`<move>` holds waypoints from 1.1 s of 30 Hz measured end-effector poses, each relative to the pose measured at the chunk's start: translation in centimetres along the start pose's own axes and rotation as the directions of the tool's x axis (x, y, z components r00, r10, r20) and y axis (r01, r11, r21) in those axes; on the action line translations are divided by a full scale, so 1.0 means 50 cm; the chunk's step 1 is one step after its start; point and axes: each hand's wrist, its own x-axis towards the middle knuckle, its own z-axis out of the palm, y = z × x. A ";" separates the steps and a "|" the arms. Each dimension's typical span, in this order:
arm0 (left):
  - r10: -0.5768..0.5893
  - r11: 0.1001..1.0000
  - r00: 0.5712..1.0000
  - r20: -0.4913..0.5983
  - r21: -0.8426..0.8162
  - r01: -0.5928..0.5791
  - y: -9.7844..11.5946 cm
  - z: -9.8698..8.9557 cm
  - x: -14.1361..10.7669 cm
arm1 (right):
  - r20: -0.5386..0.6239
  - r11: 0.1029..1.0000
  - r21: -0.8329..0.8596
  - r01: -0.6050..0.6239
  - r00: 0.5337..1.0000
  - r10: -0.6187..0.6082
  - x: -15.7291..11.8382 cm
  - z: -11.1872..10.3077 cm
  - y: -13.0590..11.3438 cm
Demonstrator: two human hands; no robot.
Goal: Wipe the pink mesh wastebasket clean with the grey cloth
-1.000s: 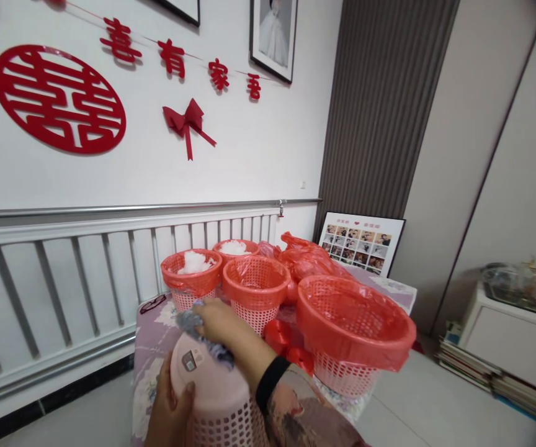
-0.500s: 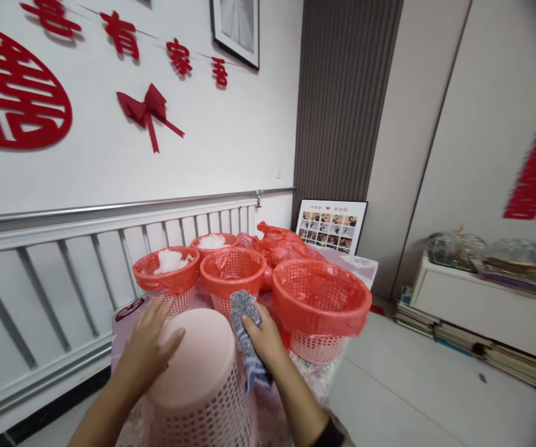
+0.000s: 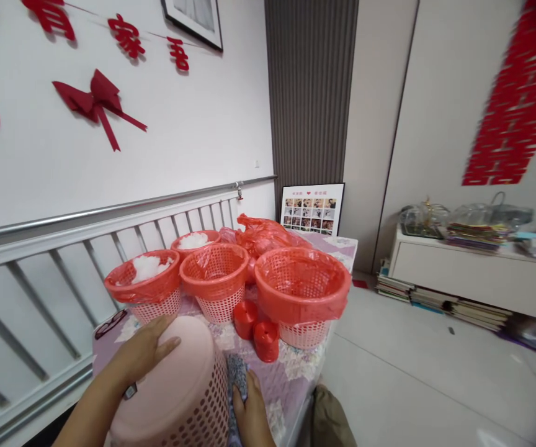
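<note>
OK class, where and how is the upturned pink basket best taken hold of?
Probably the perforated wall of the pink basket, from its right: holes offer purchase, whereas the upturned base is broad and smooth. The left hand rests on the base; the right hand holds a cloth beside that wall.

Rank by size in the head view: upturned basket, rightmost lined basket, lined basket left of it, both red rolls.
1. Upturned basket, nearest the camera, so true size unsure
2. Rightmost lined basket
3. Lined basket left of it
4. Both red rolls, too alike to rank apart
</note>
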 end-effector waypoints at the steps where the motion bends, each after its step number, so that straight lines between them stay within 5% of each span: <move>1: -0.002 1.000 1.000 0.003 0.002 0.002 -0.001 0.000 0.001 | -0.004 0.999 -0.024 -0.047 0.999 0.047 -0.009 -0.001 0.019; 7: -0.004 1.000 1.000 0.015 -0.002 0.004 -0.002 -0.001 0.002 | -0.016 0.978 -0.091 -0.185 0.983 0.185 -0.024 -0.009 0.032; 15: 0.007 1.000 1.000 -0.006 -0.021 -0.007 -0.005 0.000 0.004 | 0.063 0.997 0.065 -0.043 0.997 0.039 -0.015 -0.043 -0.204; 18: 0.007 1.000 1.000 -0.002 -0.019 -0.007 -0.005 0.000 0.004 | 0.091 0.997 0.001 0.083 0.992 -0.083 -0.048 -0.028 -0.236; 20: 0.001 1.000 1.000 0.005 -0.014 -0.001 -0.004 0.000 0.003 | 0.076 0.994 -0.029 0.109 0.991 -0.106 -0.077 0.001 -0.202; 25: -0.002 1.000 1.000 0.024 -0.013 0.003 0.002 -0.004 0.001 | 0.070 1.000 -0.025 -0.012 0.997 0.014 -0.130 0.069 -0.030; 29: -0.008 1.000 1.000 0.024 -0.011 0.009 0.006 -0.006 -0.001 | 0.017 0.996 -0.034 -0.080 0.997 0.081 -0.150 0.071 0.065; 33: -0.010 1.000 1.000 0.017 -0.005 0.010 0.008 -0.008 -0.002 | -0.028 0.992 -0.017 -0.127 0.992 0.127 -0.157 0.049 0.106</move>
